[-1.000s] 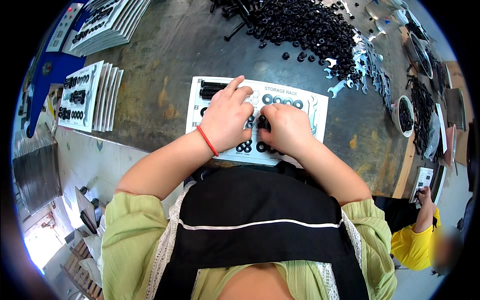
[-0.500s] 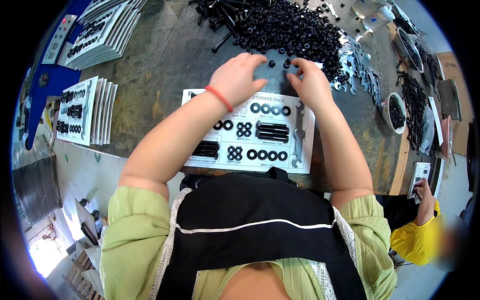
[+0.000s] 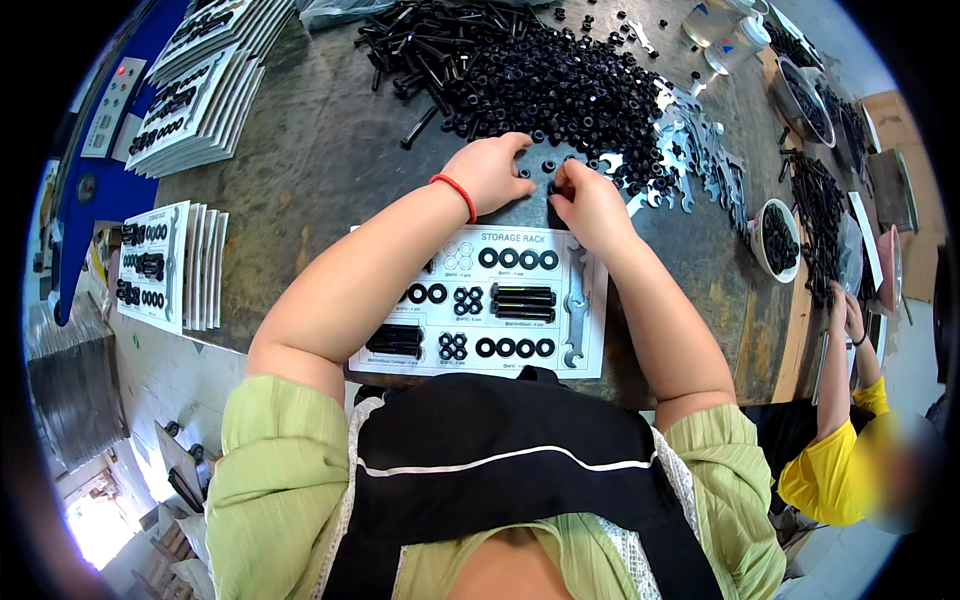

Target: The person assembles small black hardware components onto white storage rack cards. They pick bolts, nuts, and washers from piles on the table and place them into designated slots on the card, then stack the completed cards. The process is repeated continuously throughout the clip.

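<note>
A white card (image 3: 465, 365) lies flat before me, with black bolts, nuts, rings and a flat silver wrench (image 3: 575, 305) set out on it. Empty hexagon outlines show in its upper row. Just beyond the card, my left hand (image 3: 488, 178), red band at the wrist, curls its fingers and thumb round a black nut (image 3: 524, 173). Close by on the right, my right hand (image 3: 592, 203) pinches a small black nut (image 3: 553, 189) between thumb and finger. Another loose nut (image 3: 548, 166) lies on the table between both hands.
A heap of black nuts (image 3: 560, 85) spreads beyond my hands, bolts (image 3: 420, 45) at its left and silver wrenches (image 3: 700, 150) at its right. Filled cards (image 3: 205, 110) stand stacked at left. A bowl (image 3: 775, 240) stands at right, near a co-worker's hands (image 3: 848, 318).
My fingers have closed in round nuts; the right thumb and finger came together. The view has shifted, so the card appears lower and further left. The co-worker's hands moved farther up the table.
</note>
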The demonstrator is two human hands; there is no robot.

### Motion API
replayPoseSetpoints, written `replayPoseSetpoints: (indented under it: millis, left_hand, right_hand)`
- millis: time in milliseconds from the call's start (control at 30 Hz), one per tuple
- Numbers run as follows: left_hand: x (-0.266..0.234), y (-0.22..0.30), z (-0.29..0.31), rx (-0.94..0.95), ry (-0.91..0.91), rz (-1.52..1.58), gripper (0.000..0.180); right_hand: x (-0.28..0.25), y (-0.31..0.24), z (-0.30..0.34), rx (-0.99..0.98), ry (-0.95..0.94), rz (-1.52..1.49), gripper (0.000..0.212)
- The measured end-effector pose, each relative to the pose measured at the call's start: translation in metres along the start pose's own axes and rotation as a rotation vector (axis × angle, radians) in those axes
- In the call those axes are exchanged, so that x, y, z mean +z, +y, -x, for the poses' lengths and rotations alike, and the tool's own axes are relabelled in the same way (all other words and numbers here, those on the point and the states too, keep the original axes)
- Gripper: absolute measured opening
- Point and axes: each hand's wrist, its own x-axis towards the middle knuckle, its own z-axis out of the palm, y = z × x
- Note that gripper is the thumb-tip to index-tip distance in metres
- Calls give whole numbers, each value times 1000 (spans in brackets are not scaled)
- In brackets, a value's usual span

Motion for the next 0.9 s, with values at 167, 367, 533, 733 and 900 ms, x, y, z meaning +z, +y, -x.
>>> replayPoseSetpoints:
  millis: [167,367,533,733,900]
  left_hand:
    - [8,-13,-32,34,80,-209,62]
    - [2,-7,-44,29,-22,-235,49]
    - [0,-5,-39,87,-23,-239,44]
    - [-1,-4,-34,86,-91,-264,43]
    - [0,-2,-21,41,-114,-243,43]
  right_hand:
    - [5,-11,-31,-46,94,-12,37]
    - [3,-9,-39,-9,56,-19,33]
    - [-7,-16,-33,32,19,-49,28]
    - [5,1,-37,-22,75,-95,17]
    - [4,2,-38,-123,112,-71,15]
